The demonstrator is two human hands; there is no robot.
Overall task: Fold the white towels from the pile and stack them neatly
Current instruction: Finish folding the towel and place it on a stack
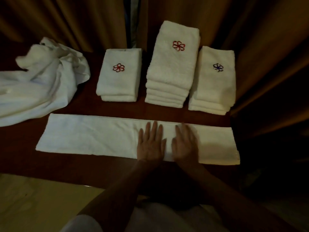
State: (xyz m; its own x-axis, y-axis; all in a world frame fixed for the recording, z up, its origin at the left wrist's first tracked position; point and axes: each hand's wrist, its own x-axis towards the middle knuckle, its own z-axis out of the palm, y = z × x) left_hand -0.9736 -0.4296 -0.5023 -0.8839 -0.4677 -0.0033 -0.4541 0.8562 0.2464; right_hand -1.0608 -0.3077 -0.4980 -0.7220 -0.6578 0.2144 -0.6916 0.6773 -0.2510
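Towels [93,138] matt terry cloth; table [83,164] dark polished wood

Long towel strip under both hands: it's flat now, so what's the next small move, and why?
Probably take one short end and fold it across to the other. The strip lies flat lengthwise, with the left hand and right hand pressing near its middle, and it is far longer than the folded stacks behind it.

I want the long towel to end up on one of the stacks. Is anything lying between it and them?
Nothing visible. Both hands lie flat on the long towel, and only a bare strip of dark table separates it from the three stacks.
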